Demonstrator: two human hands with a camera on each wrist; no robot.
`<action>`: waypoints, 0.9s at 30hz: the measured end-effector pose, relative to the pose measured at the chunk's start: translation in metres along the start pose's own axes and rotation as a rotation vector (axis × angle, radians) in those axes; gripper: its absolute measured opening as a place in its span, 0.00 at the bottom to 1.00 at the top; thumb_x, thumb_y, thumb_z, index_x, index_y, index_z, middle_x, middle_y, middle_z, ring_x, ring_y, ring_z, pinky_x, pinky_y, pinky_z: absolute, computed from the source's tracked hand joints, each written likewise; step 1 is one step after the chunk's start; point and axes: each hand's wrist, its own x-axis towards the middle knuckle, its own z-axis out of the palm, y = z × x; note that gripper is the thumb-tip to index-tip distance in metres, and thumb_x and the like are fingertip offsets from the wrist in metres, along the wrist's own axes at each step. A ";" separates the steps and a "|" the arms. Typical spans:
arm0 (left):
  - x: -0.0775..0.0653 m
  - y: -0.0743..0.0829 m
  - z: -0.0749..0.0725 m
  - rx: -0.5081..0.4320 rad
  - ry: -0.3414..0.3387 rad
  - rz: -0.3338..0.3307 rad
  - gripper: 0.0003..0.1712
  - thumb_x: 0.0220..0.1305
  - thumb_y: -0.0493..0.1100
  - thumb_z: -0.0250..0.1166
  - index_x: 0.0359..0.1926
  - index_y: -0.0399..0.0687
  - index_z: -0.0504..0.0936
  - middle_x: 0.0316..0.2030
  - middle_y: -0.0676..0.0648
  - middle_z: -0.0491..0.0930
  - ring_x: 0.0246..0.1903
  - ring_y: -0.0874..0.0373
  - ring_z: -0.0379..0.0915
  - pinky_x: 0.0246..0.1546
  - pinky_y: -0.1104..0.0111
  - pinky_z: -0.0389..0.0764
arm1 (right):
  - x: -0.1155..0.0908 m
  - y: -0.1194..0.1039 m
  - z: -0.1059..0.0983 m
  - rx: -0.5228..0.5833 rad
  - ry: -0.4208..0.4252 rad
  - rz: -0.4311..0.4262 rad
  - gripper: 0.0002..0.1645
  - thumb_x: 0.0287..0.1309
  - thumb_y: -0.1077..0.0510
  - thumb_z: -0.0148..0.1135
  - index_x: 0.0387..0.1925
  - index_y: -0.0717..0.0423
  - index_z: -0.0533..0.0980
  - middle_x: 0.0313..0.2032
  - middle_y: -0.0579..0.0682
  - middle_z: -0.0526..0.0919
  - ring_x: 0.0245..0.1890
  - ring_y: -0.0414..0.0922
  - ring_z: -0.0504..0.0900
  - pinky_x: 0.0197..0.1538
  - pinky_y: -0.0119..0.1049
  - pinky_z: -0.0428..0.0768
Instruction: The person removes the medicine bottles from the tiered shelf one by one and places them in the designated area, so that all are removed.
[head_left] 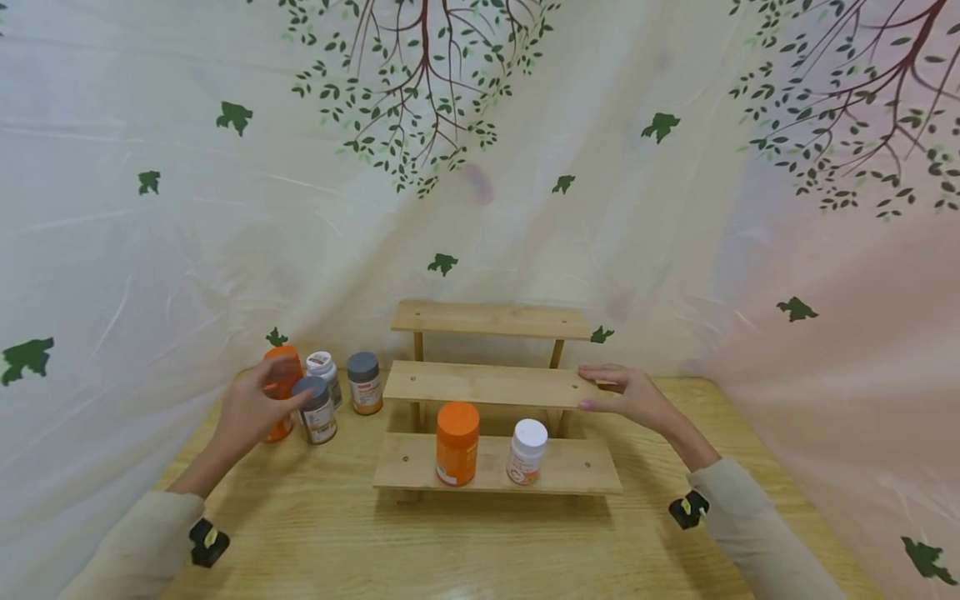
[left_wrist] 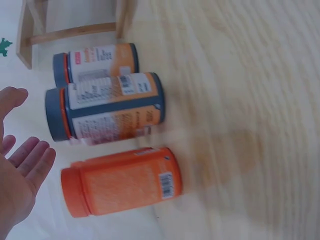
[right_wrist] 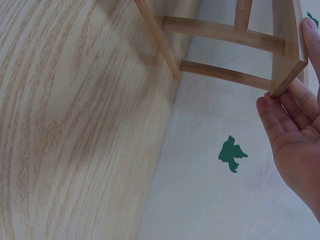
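Observation:
A wooden three-tier shelf [head_left: 480, 383] stands on the table. My right hand [head_left: 630, 398] holds the right end of its middle board, thumb on one face and fingers [right_wrist: 285, 120] on the other in the right wrist view. My left hand [head_left: 251, 408] is spread above a group of bottles, apart from them in the left wrist view. Nearest it are an orange bottle [left_wrist: 125, 182] and a grey-lidded bottle [left_wrist: 112, 107]. Another grey-lidded bottle [head_left: 365, 387] and a white-capped bottle [head_left: 322, 367] stand beside these. On the lowest board sit an orange bottle [head_left: 457, 450] and a small white bottle [head_left: 527, 454].
A pale curtain [head_left: 510, 233] printed with branches and green birds hangs behind and beside the table [head_left: 450, 550]. The shelf's top board [head_left: 491, 319] is close to the curtain. Black wrist cameras [head_left: 210, 543] are strapped over the sleeves.

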 end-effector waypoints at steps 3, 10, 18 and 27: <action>0.003 0.007 0.002 -0.051 -0.004 0.022 0.30 0.53 0.35 0.79 0.57 0.33 0.79 0.46 0.30 0.86 0.41 0.82 0.75 0.41 0.84 0.81 | 0.000 0.000 0.000 -0.010 -0.001 0.001 0.37 0.56 0.53 0.77 0.65 0.61 0.76 0.68 0.60 0.75 0.70 0.61 0.71 0.68 0.58 0.74; 0.009 0.026 0.006 -0.114 -0.052 0.041 0.33 0.56 0.36 0.77 0.63 0.36 0.76 0.52 0.30 0.83 0.47 0.82 0.74 0.46 0.88 0.77 | -0.001 -0.002 -0.001 -0.010 -0.006 0.000 0.37 0.56 0.53 0.76 0.65 0.61 0.76 0.68 0.60 0.75 0.70 0.61 0.71 0.69 0.59 0.73; 0.015 0.053 0.011 -0.128 -0.147 0.030 0.35 0.61 0.42 0.75 0.68 0.43 0.74 0.56 0.38 0.83 0.54 0.41 0.80 0.52 0.67 0.85 | -0.001 -0.004 -0.001 -0.014 -0.013 0.003 0.37 0.57 0.53 0.76 0.66 0.61 0.75 0.68 0.60 0.75 0.71 0.62 0.70 0.69 0.59 0.73; 0.019 0.079 0.019 -0.228 -0.323 -0.008 0.38 0.60 0.45 0.76 0.69 0.51 0.73 0.59 0.41 0.82 0.55 0.51 0.81 0.53 0.73 0.82 | -0.001 -0.004 -0.001 -0.019 -0.007 -0.002 0.37 0.56 0.53 0.76 0.65 0.61 0.76 0.68 0.60 0.76 0.70 0.61 0.71 0.68 0.58 0.74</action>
